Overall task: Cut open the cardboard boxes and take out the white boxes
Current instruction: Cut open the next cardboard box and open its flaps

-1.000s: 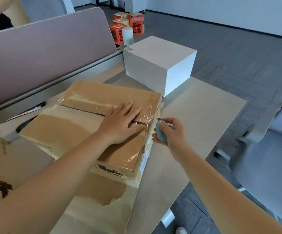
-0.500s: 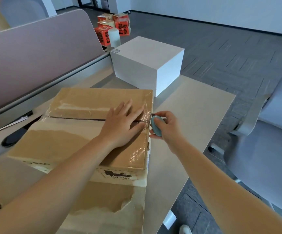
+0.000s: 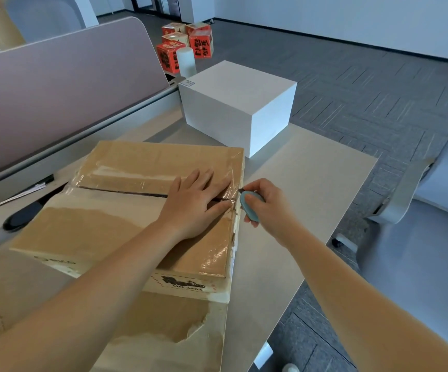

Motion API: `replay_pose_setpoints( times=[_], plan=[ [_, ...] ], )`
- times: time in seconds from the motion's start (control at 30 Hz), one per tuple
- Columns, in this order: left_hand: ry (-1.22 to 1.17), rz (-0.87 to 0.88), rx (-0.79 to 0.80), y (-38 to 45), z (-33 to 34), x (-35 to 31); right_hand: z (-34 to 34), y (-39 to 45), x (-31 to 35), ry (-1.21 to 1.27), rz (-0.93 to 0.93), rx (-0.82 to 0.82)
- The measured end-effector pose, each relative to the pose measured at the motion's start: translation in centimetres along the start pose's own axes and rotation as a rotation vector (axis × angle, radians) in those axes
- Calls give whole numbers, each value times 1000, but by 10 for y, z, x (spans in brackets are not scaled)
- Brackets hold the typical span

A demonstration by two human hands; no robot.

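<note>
Left hand lay flat on cardboard box; right hand gripped blue cutter at the box's right edge; taped seam ran leftward, away from the blade.

L hand flat on taped cardboard box, R hand w/ blue cutter at seam edge.

A pale bench fills the middle, with a mauve partition rising at 10 o'clock. Grey patterned carpet stretches to a white wall at 12 o'clock. A grey chair stands at 3 o'clock. Soft, even daylight.
</note>
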State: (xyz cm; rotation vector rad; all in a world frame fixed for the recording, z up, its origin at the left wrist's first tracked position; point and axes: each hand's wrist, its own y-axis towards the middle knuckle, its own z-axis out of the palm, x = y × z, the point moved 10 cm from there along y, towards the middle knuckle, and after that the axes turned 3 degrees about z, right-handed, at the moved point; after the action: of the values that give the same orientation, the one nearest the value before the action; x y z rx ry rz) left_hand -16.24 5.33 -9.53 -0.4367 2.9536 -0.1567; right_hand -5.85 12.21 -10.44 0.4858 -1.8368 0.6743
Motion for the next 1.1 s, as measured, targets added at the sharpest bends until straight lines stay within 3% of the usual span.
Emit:
replay_pose_setpoints(
  times=[0.17,0.63,1.1],
  plan=[
    [-5,-6,-17,2,-2,-1,14,-9,-6,5,-12,57],
    [-18,1,-22,1,0,1,20,-15,-16,389,189,154],
    [-20,18,-30,1,1,4,18,-22,-2,65,18,107]
  ],
)
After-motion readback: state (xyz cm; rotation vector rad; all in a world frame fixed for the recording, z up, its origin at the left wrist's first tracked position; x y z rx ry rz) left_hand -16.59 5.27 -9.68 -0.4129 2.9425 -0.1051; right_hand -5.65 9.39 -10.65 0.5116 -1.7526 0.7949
